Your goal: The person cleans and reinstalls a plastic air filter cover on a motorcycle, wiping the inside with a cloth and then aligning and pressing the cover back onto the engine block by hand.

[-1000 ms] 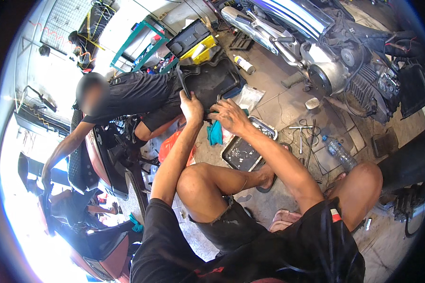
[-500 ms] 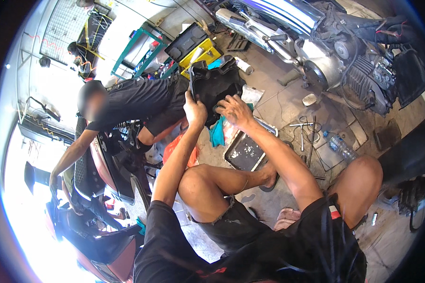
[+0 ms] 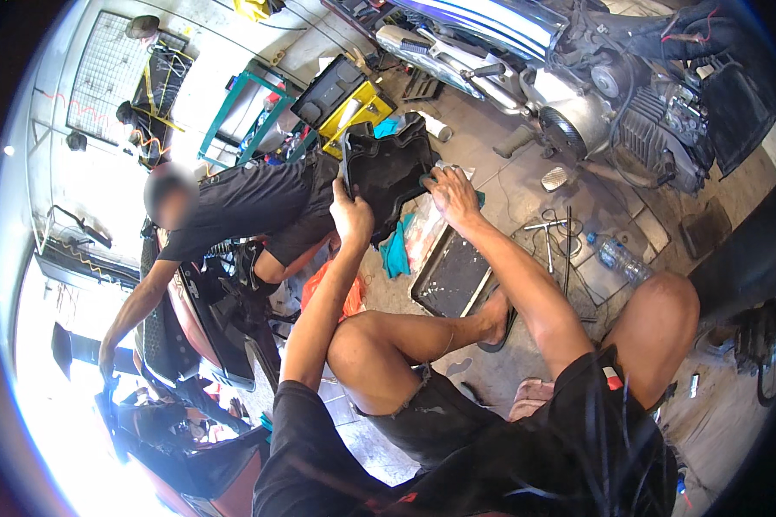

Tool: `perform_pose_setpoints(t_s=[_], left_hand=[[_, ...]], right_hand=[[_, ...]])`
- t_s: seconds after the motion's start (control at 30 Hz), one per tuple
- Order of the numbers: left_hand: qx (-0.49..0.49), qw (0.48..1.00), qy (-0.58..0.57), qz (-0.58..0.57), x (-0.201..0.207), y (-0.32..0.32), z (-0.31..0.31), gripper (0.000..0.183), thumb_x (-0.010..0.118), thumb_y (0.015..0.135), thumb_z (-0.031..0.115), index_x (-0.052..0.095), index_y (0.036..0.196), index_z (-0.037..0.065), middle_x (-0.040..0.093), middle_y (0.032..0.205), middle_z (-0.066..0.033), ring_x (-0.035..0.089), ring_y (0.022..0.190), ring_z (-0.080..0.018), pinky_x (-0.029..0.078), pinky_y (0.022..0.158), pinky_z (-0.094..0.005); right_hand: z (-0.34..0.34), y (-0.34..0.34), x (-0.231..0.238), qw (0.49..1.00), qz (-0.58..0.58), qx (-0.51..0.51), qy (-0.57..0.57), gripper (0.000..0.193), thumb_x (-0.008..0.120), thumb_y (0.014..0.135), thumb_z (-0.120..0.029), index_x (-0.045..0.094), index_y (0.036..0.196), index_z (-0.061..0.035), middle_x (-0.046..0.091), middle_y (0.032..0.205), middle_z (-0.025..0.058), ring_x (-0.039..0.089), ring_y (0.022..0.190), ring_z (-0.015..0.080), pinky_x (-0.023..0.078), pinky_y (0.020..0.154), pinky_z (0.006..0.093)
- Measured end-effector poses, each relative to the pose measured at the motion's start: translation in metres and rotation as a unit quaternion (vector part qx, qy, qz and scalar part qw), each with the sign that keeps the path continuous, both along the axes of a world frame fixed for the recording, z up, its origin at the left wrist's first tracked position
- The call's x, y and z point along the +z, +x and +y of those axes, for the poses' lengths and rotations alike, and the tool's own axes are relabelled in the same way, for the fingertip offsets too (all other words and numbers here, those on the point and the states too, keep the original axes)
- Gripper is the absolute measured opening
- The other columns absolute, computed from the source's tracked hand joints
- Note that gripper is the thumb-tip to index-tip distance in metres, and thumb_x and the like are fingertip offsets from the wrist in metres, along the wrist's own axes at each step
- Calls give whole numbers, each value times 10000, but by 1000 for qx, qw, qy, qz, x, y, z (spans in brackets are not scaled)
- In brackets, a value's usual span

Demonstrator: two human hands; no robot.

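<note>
A black moulded plastic tub [image 3: 385,168] with a wavy rim is held up before me, tilted so its hollow inside shows. My left hand [image 3: 352,215] is closed round its left edge, thumb upward. At its right edge, the bent fingers of my right hand [image 3: 453,198] press together; a small dark bit shows at their tips, too small to name. Beneath my hands a shallow black tray [image 3: 453,269] with white specks lies on the floor. Beside it are a teal cloth [image 3: 396,250] and a clear plastic bag [image 3: 426,226].
A partly stripped motorcycle engine [image 3: 642,108] stands at upper right. A T-handle wrench [image 3: 547,226] and a water bottle [image 3: 619,258] lie right of the tray. A person [image 3: 250,198] leans over a motorbike [image 3: 190,319] on the left. An open yellow toolbox [image 3: 362,108] stands behind the tub.
My right hand has moved right, from the tub's near side to its right edge. The tub has turned, showing more of its inside. My left hand keeps its grip.
</note>
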State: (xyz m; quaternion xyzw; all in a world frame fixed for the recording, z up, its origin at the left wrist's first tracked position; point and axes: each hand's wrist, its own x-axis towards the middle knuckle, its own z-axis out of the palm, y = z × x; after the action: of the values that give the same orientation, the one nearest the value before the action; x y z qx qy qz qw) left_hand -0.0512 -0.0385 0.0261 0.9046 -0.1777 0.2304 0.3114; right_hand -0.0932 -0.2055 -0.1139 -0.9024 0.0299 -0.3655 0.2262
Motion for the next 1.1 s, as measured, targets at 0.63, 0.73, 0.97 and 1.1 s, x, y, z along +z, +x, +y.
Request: perform_pose_setpoints(t_s=[0.63,0.73,0.97,1.1], left_hand=[[41,997,-56,-25,4,10,8,245,564,948,80,548,1179,-1,677,955,-303,676,895,-463,504,757,-488],[35,998,-39,-23,6,7,6,234,558,950,76,537,1174,11,673,942,-309,666,876,-480,497,738,-498],[23,999,-32,-24,5,1,-5,215,540,968,83,564,1174,27,685,926,-272,679,814,-423,506,726,-454],[13,999,-43,-21,3,-1,-12,214,541,965,73,564,1173,27,686,919,-266,682,803,-404,509,726,-442]], right_hand=[[76,-19,64,971,-94,154,156,222,523,843,-89,692,977,-38,653,967,161,628,946,332,477,848,432],[67,-23,71,983,-90,124,105,250,557,806,-69,692,1014,-42,650,978,150,630,957,303,465,848,411],[50,-23,67,988,-88,79,96,235,534,847,-110,695,1009,-57,631,1081,101,595,993,265,452,854,386],[55,-29,60,985,-90,72,129,243,527,854,-115,719,988,-49,643,1100,96,590,1005,264,448,885,389]])
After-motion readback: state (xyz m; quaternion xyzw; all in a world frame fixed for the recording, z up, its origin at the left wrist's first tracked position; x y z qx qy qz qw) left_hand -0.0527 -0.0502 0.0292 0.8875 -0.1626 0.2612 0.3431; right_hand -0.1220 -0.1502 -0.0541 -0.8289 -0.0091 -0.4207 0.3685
